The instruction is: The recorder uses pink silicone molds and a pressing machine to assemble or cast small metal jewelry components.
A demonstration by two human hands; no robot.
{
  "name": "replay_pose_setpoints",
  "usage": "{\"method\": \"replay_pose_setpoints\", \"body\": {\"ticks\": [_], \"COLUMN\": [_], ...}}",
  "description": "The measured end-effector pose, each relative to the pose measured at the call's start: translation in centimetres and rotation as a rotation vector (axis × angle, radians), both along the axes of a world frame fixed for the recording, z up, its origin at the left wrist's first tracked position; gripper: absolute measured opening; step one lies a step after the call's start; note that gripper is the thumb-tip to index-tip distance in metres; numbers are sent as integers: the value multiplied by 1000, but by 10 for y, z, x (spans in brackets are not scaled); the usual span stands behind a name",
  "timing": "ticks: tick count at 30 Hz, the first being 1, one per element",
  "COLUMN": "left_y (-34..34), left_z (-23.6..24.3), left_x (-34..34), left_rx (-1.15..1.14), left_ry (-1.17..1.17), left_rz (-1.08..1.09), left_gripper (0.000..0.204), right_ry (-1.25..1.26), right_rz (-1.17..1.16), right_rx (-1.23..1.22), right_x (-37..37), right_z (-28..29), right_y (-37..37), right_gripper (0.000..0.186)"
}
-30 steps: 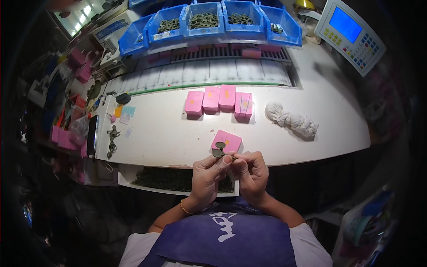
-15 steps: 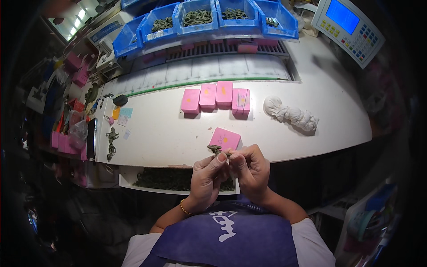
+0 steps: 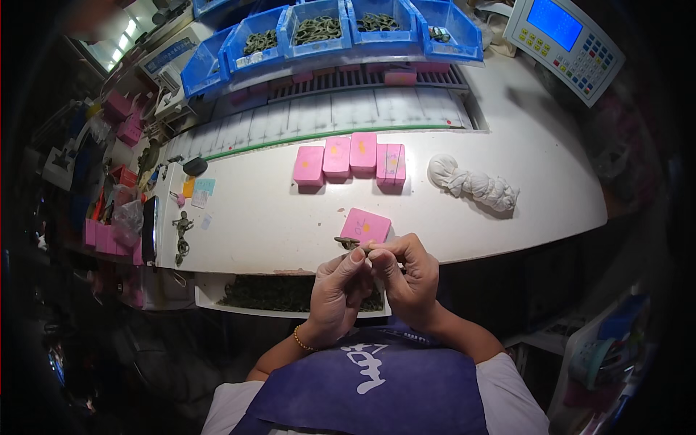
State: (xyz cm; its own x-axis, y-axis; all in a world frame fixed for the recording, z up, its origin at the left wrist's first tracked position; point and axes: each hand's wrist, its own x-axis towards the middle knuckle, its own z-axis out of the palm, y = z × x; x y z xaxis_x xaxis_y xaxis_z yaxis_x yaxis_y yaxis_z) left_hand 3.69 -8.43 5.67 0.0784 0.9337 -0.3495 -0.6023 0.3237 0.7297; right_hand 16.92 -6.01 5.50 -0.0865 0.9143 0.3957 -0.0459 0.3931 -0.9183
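Just in front of a single pink block (image 3: 366, 223) at the table's front, my left hand (image 3: 333, 293) pinches a small olive-green piece (image 3: 345, 242) with a flattened top between thumb and fingers. My right hand (image 3: 412, 286) is closed on the same piece, thumb and index finger meeting beside the left thumb; its far end is hidden by the fingers. Beneath both hands, an open white drawer (image 3: 210, 293) holds a mass of dark green pieces.
Four pink blocks (image 3: 337, 154) stand mid-table; a twisted white cloth (image 3: 471, 185) lies right. Blue bins (image 3: 431, 51) with green pieces line the back, a keypad unit (image 3: 565, 47) at right. Small green pieces (image 3: 181, 235) and paper notes (image 3: 203, 187) lie left, near a cluttered side area.
The green piece has turned from showing two oval faces to a flatter, edge-on view, slightly leftward. My right hand has risen a little, thumb still close to the left one.
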Motion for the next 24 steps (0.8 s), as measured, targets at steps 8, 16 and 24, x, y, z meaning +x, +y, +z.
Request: {"method": "replay_pose_setpoints", "body": {"ticks": [8,16,24], "left_y": [0,-1,-2], "left_z": [2,-3,-4], "left_x": [-1,-6,-4], "left_rx": [8,16,-84], "left_ry": [-77,-153,-219], "left_rz": [-12,-45,-24], "left_gripper": [28,29,29], "right_ry": [-63,-279,-342], "right_rz": [-52,-130,-145], "right_rx": [66,381,545], "right_x": [-1,1,1], "right_z": [0,-2,-1], "right_y": [2,8,10], "right_gripper": [16,18,29]}}
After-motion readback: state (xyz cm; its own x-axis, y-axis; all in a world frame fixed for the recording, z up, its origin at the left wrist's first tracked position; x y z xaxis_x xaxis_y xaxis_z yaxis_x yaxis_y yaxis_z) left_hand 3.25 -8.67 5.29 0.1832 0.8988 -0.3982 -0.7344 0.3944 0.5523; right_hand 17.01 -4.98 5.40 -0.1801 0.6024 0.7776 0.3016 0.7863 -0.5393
